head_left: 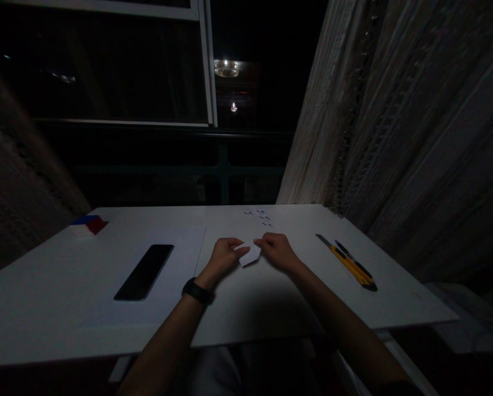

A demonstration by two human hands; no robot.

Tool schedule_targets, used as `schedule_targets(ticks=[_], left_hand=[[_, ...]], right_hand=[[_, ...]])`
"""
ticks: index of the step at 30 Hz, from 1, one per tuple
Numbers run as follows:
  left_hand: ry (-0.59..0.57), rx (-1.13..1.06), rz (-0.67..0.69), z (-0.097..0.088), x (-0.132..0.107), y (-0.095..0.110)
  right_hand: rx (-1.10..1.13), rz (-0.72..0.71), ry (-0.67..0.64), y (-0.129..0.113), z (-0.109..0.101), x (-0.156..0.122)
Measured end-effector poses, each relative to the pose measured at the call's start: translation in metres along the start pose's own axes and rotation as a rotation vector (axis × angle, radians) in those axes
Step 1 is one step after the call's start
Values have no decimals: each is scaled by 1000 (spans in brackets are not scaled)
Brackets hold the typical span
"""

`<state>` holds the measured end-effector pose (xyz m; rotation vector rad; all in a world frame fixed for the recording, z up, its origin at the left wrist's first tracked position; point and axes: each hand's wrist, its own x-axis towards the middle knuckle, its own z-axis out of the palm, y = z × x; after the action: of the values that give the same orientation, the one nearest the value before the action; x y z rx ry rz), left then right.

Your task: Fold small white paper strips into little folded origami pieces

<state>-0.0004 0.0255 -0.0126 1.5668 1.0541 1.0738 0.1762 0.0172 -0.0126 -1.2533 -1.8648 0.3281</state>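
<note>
Over the middle of the white table, a small folded piece of white paper (249, 257) is held between my two hands. My left hand (226, 255) pinches its left side, the thumb lying on top of the paper. At the paper's upper right edge, my right hand (277, 250) has its fingers curled, with thumb and forefinger closed on the paper. Several small paper pieces with dark marks (264, 218) lie farther back on the table. A black watch (197, 291) is on my left wrist.
A black phone (145, 272) rests on a large white sheet (188, 247) at left. Behind it sits a blue, red and white cube (87, 225). A yellow utility knife (349, 265) and a pen (353, 258) lie at right. Curtains (312, 126) and a window stand beyond the table (394, 297).
</note>
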Motion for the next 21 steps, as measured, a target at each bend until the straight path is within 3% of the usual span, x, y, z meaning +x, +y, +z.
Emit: schedule_targets(ticks=[9,17,21], left_hand=[[39,-11,26,-1,2,-3],[43,9,28,0,0,0],[65,-62,-9,1,0,3]], right_hand=[[293,177,-159,6,15,-3],[227,219,-76,5,18,-4],[384,254,-92,2,17,-3]])
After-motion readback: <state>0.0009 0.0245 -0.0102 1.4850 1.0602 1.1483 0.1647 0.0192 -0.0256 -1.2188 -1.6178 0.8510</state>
